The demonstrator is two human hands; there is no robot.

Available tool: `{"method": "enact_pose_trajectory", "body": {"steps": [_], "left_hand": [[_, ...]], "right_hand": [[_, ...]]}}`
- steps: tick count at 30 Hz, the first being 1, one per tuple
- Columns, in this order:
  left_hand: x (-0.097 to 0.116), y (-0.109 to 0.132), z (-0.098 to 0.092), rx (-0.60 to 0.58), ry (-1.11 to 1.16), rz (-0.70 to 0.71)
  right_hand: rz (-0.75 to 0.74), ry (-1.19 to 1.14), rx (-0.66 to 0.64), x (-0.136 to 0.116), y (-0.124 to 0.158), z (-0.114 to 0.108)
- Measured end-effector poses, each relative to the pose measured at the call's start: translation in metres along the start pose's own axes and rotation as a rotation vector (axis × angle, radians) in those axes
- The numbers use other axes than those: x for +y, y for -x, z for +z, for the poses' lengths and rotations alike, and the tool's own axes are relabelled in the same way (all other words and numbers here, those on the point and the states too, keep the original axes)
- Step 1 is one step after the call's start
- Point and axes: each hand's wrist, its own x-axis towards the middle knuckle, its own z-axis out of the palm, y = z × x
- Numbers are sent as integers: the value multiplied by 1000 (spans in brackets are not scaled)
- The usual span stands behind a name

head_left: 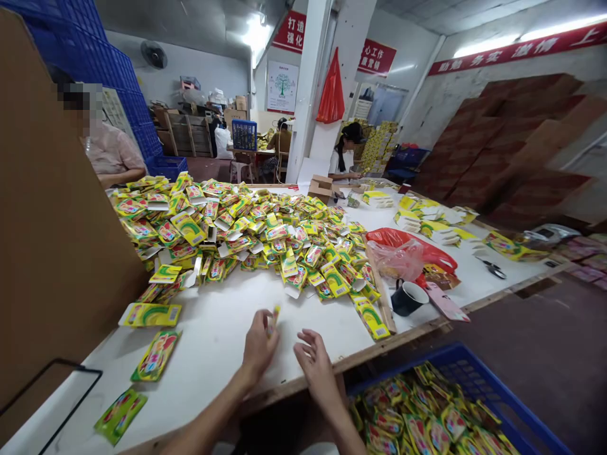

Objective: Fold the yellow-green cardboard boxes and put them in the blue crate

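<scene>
Near the front edge of the white table [222,322], my left hand [258,347] is closed around a small yellow carton [275,314], seen edge-on and partly hidden by the fingers. To its right, my right hand [315,361] is held just over the table edge, fingers loosely bent and apart, with nothing visible in them. Beyond both hands spreads a large pile of small yellow-and-green cartons [265,234], some with open white flaps. A few lie loose at the left, among them a flat carton [156,355] and a green packet [121,414].
A blue crate [474,360] full of packets stands low at the right. A wooden strip [379,291] borders the pile; beside it are a dark mug [408,298], a red plastic bag [403,243] and scissors [493,268]. A tall cardboard box [61,221] blocks the left. Other people sit beyond.
</scene>
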Motion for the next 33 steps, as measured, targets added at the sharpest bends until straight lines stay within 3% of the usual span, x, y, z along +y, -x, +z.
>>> {"method": "enact_pose_trajectory", "body": {"steps": [3,7,10,13,16,21,26,29,33], "left_hand": [[-5,51,-6,-99,-10,221],[-8,61,-26,-27,40,186],[-12,55,-41,-138,243,92],[-19,59,-46,-228,329,85],[-28,69,-48,-220,276,157],[-35,88,-57,-289,187,363],[-40,105,-60,-275,145,432],[-40,108,-56,-266,143,399],[-28,95,-52,-239,209,218]], "right_hand": [[46,-116,-47,12,-8,30],[17,-111,-157,19,-11,47],[-41,-97,-229,17,-5,45],[-105,-72,-160,13,6,38],[-187,19,-125,11,19,30],[-330,137,-181,14,39,14],[-422,125,-225,18,52,6],[-425,121,-224,18,53,8],[-362,160,-245,8,36,14]]}}
